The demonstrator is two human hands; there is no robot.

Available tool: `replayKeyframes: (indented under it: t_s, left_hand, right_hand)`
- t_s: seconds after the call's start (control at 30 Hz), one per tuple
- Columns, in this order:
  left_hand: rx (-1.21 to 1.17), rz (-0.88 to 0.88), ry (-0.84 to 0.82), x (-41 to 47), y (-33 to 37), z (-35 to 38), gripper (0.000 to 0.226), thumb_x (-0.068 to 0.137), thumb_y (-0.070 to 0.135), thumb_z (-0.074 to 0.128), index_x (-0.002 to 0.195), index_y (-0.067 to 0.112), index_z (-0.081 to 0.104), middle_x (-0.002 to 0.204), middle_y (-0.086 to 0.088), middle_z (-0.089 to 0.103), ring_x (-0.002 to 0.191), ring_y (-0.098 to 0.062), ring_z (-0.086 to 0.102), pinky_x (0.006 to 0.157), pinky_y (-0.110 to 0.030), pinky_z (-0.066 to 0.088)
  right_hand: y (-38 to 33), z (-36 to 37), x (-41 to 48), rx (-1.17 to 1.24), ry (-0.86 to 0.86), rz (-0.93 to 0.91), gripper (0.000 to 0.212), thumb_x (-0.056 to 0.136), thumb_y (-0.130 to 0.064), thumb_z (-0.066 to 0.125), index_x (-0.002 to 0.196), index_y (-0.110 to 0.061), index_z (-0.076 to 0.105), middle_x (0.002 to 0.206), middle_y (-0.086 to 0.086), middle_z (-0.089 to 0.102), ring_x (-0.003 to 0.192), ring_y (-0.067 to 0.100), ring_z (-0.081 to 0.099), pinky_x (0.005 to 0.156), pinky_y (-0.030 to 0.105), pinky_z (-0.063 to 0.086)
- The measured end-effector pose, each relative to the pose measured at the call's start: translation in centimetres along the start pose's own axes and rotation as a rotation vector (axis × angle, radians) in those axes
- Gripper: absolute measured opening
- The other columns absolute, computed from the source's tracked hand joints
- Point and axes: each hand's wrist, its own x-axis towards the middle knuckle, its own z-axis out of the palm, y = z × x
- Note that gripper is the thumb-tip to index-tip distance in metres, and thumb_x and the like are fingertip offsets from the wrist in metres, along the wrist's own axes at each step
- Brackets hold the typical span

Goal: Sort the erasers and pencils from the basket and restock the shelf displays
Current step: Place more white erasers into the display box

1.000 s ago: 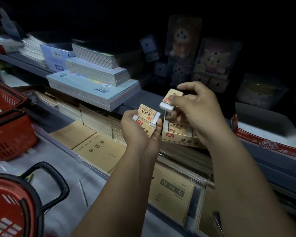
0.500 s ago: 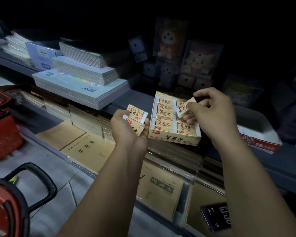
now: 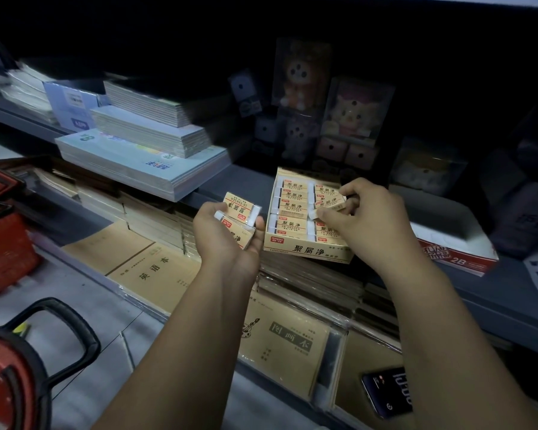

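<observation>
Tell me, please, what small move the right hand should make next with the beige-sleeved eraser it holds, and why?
Probably lower the beige-sleeved white eraser flat into the right-hand row of the open beige cardboard display box and let go. The right hand pinches it tilted over that row, where a slot seems free, and the left hand holds two more erasers waiting.

- The left grip (image 3: 227, 243) holds two tan paper-sleeved white erasers (image 3: 241, 211) beside an open tan cardboard display box (image 3: 308, 252) on a grey shelf (image 3: 246, 181).
- The right grip (image 3: 367, 225) pinches a third tan-sleeved eraser (image 3: 330, 203) at the box's rows of erasers.
- A red plastic basket (image 3: 3, 243) stands at far left.
</observation>
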Motion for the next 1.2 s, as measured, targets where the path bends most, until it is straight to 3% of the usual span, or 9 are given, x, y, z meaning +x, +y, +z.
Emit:
replayKeyframes:
  t_s: [0.17, 0.33, 0.47, 0.63, 0.77, 0.87, 0.97, 1.1, 1.2]
  left_hand:
    - [0.009, 0.002, -0.005, -0.1, 0.0, 0.0, 0.019, 0.092, 0.021, 0.059, 0.105, 0.007, 0.063, 0.103, -0.016, 0.069, 0.086, -0.028, 0.067, 0.088, -0.037, 0.059]
    - [0.011, -0.002, -0.004, -0.2, -0.2, 0.0, 0.018, 0.092, 0.021, 0.059, 0.104, 0.009, 0.062, 0.103, -0.015, 0.069, 0.095, -0.030, 0.069, 0.091, -0.040, 0.059]
    - [0.011, -0.006, -0.016, -0.3, -0.2, 0.1, 0.018, 0.092, 0.022, 0.059, 0.104, 0.009, 0.062, 0.102, -0.015, 0.069, 0.094, -0.030, 0.069, 0.089, -0.039, 0.059]
    - [0.007, 0.000, -0.020, -0.4, -0.2, 0.1, 0.016, 0.093, 0.022, 0.058, 0.102, 0.009, 0.062, 0.101, -0.014, 0.070, 0.094, -0.030, 0.069, 0.094, -0.041, 0.058]
    - [0.016, -0.001, -0.024, -0.2, -0.2, -0.1, 0.019, 0.092, 0.022, 0.058, 0.105, 0.009, 0.063, 0.105, -0.015, 0.070, 0.097, -0.031, 0.069, 0.093, -0.042, 0.058]
    - [0.021, -0.007, -0.024, 0.1, 0.0, -0.2, 0.026, 0.090, 0.022, 0.057, 0.111, 0.008, 0.065, 0.109, -0.014, 0.071, 0.093, -0.029, 0.068, 0.087, -0.038, 0.059]
    - [0.029, -0.010, -0.021, 0.3, 0.2, -0.4, 0.032, 0.089, 0.023, 0.058, 0.117, 0.008, 0.065, 0.111, -0.015, 0.071, 0.088, -0.028, 0.066, 0.067, -0.030, 0.059]
    - [0.039, -0.010, -0.027, 0.4, 0.4, -0.6, 0.031, 0.089, 0.023, 0.057, 0.114, 0.008, 0.065, 0.108, -0.015, 0.071, 0.085, -0.027, 0.065, 0.058, -0.027, 0.056]
    - [0.030, 0.000, -0.056, 0.6, 0.5, -0.6, 0.032, 0.088, 0.022, 0.057, 0.114, 0.007, 0.066, 0.104, -0.015, 0.071, 0.083, -0.026, 0.067, 0.058, -0.028, 0.054]
  right_hand:
    - [0.4, 0.0, 0.3, -0.009, -0.008, 0.001, 0.038, 0.084, -0.033, 0.080, 0.116, -0.021, 0.063, 0.102, 0.001, 0.064, 0.089, 0.013, 0.061, 0.060, 0.018, 0.038]
    - [0.9, 0.1, 0.1, -0.045, -0.014, 0.040, 0.018, 0.085, -0.025, 0.078, 0.100, -0.020, 0.069, 0.109, 0.001, 0.055, 0.090, 0.010, 0.052, 0.060, 0.008, 0.030]
    - [0.7, 0.3, 0.0, -0.021, 0.023, 0.034, 0.011, 0.083, -0.022, 0.080, 0.091, -0.022, 0.071, 0.105, -0.001, 0.056, 0.088, 0.008, 0.053, 0.060, 0.008, 0.031]
    - [0.5, 0.5, -0.1, -0.034, 0.040, 0.034, 0.009, 0.083, -0.020, 0.080, 0.081, -0.024, 0.072, 0.100, -0.003, 0.059, 0.087, 0.011, 0.058, 0.062, 0.020, 0.043]
    - [0.1, 0.5, 0.0, 0.008, -0.024, 0.030, 0.003, 0.086, -0.021, 0.077, 0.087, -0.022, 0.074, 0.088, -0.008, 0.061, 0.078, 0.006, 0.060, 0.058, 0.021, 0.044]
    - [-0.3, 1.3, 0.2, -0.004, -0.010, 0.009, 0.003, 0.084, -0.027, 0.076, 0.087, -0.027, 0.074, 0.090, -0.008, 0.059, 0.093, 0.019, 0.061, 0.077, 0.036, 0.054]
    - [-1.6, 2.0, 0.1, -0.040, 0.069, -0.044, 0.005, 0.083, -0.030, 0.072, 0.088, -0.030, 0.073, 0.092, -0.009, 0.059, 0.101, 0.022, 0.055, 0.089, 0.047, 0.051]
    - [-3.6, 3.3, -0.1, 0.052, 0.088, -0.169, 0.010, 0.088, -0.026, 0.069, 0.096, -0.028, 0.073, 0.091, -0.011, 0.058, 0.098, 0.017, 0.055, 0.085, 0.042, 0.052]
    - [-5.2, 4.5, -0.4, 0.174, -0.014, -0.199, 0.014, 0.090, -0.027, 0.072, 0.103, -0.025, 0.073, 0.092, -0.011, 0.060, 0.084, 0.006, 0.060, 0.073, 0.025, 0.052]
